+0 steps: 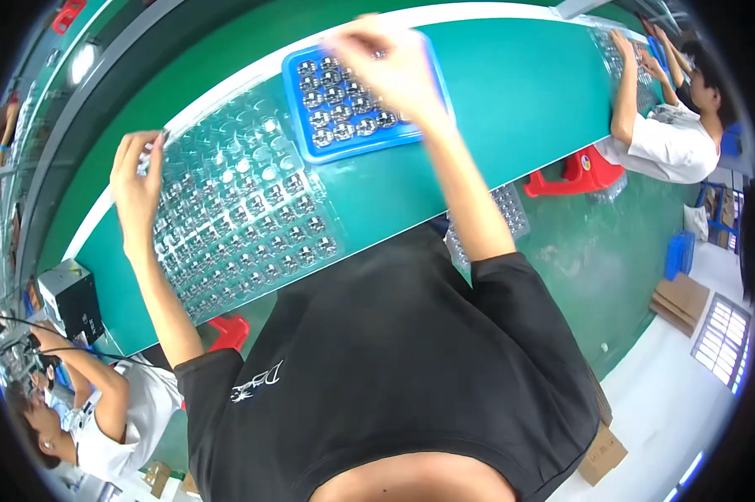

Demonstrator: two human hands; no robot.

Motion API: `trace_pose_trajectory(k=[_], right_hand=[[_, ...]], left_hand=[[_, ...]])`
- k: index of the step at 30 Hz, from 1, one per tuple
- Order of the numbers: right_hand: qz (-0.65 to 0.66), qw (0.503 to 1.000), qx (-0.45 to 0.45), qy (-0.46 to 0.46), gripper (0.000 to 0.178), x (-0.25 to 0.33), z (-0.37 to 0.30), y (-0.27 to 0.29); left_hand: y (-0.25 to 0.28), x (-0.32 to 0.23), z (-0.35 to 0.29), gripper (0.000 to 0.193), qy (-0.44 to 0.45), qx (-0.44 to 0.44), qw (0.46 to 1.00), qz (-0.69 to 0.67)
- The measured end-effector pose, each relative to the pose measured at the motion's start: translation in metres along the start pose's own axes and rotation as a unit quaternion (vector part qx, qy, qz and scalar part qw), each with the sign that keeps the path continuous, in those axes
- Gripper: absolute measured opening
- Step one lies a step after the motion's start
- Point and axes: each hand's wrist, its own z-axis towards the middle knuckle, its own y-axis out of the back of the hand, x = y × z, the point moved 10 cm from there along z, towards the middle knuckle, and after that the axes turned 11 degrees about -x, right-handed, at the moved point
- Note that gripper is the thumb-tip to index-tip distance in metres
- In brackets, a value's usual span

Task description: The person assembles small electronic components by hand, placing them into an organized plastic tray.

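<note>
Right fingers (354, 57) blur over blue tray (297, 121), left fingers (130, 155) near clear tray (242, 130), grips unclear.

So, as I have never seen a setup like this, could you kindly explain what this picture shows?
Of course. There is no machine here: these are a person's two bare hands, seen from a wide fisheye camera worn on that person's head, looking down. That is why straight edges curve. The black shirt below is the wearer's own.

On the green table lie a clear tray of pockets, many filled with small shiny parts, and a blue tray with similar round parts. The left hand is at the clear tray's far left corner; the right hand, blurred, is over the blue tray. Whether either holds something is unclear.
</note>
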Motion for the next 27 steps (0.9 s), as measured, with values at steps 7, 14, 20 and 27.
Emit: trace_pose_trajectory(k=[7,14,20,27], right_hand=[[-0.045,0.99,-0.067,-0.119,0.017,-0.101,-0.01,0.14],[0.033,0.986,-0.072,-0.149,0.013,-0.121,-0.014,0.123],[0.144,0.953,-0.207,-0.168,0.015,-0.15,-0.029,0.15],[0.148,0.953,-0.214,-0.154,0.018,-0.147,-0.03,0.15]], left_hand=[[-0.098,-0.146,0.04,0.011,-0.126,0.033,0.966,-0.225],[-0.179,-0.217,0.039,0.013,-0.214,0.064,0.949,-0.221],[-0.204,-0.224,0.036,0.013,-0.225,0.042,0.954,-0.192],[-0.212,-0.224,0.029,0.014,-0.247,0.031,0.954,-0.165]])
